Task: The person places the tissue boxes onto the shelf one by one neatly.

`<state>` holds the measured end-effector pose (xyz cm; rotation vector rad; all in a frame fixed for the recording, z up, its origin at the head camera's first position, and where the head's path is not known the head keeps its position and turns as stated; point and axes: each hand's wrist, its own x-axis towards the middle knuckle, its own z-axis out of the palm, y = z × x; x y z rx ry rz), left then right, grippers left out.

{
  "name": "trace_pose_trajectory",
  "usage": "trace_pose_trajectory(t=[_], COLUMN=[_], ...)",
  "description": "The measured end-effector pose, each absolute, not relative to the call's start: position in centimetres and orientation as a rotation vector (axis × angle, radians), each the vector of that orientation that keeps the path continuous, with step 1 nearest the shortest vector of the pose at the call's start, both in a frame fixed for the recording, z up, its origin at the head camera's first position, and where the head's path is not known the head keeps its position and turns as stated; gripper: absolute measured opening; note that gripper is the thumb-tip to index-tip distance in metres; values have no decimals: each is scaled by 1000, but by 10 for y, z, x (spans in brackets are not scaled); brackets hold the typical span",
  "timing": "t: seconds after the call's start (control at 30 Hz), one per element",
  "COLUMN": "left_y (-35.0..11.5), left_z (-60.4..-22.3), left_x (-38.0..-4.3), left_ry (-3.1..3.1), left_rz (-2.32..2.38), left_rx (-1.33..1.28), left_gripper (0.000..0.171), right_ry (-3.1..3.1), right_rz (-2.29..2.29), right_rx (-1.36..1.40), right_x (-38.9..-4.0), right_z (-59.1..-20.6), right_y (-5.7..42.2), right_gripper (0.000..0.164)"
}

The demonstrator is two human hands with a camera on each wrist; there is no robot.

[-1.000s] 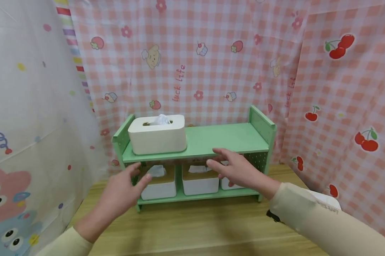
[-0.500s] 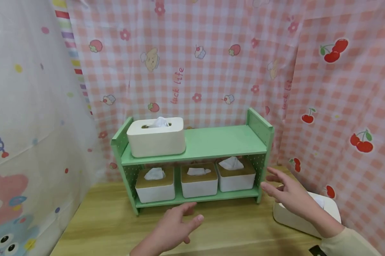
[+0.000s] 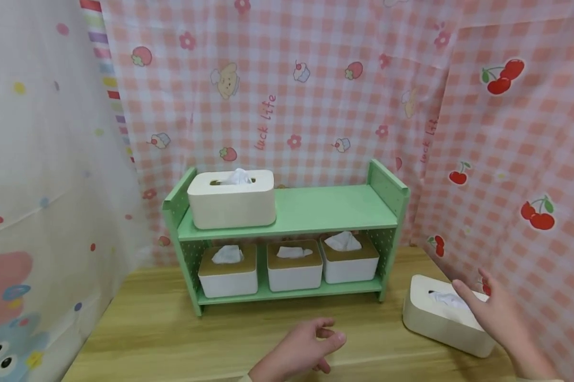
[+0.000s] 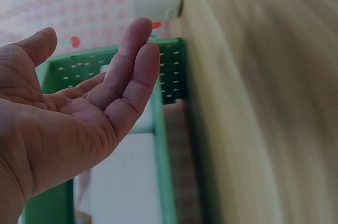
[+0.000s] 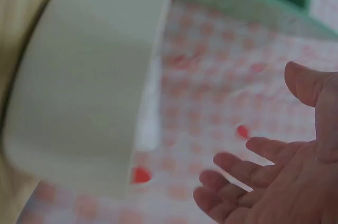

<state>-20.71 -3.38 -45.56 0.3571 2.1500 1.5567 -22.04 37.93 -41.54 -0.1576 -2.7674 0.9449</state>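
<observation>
A cream tissue box (image 3: pixel 440 323) with a white tissue poking from its slot stands on the wooden table, right of the green shelf. My right hand (image 3: pixel 499 315) hovers over its right end, thumb and fingers spread; in the right wrist view the hand (image 5: pixel 274 176) shows apart from the box (image 5: pixel 84 81). My left hand (image 3: pixel 303 347) floats over the table in front of the shelf, fingers loosely bent and holding nothing. The left wrist view shows its palm (image 4: pixel 68 123) bare, with the green shelf (image 4: pixel 169 65) behind.
On the upper level of the green shelf (image 3: pixel 335 209) sits another cream tissue box (image 3: pixel 232 207), at the left. Three smaller white boxes with wood-coloured lids, such as the middle box (image 3: pixel 294 277), line the lower level. Patterned cloth (image 3: pixel 277 106) hangs behind the wooden table (image 3: pixel 172 339).
Both hands have come away from in front of the shelf. The right hand has moved right to the tissue box on the table; the left has moved right and nearer the front.
</observation>
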Motion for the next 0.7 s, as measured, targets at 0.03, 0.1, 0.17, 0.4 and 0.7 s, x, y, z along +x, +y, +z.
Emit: trace_pose_trajectory(t=[0.03,0.1,0.17,0.4,0.7], left_y=[-31,-27,-25,-23,-20], left_z=[-458,-464,-468,-479,-487], left_x=[-208,-211,-215,-222,-221], left_ry=[2148,2137,2130,2122,2152], left_rz=[1559,1567,1559,1515,1507], left_rx=[350,336,326,296,282], left_gripper=[69,69,69,71,73], right_ry=[-2782,-2808,-2849,-2978,-2961], right_rz=[891,796,722,731,866], right_rx=[-179,-207,-235,-260,-234], right_x=[-221,-223,-225,-232,-237], right_z=[-419,-427,-435,-459,-473], right_y=[385,395,403,421,435], right_gripper=[97,95,94,97,97])
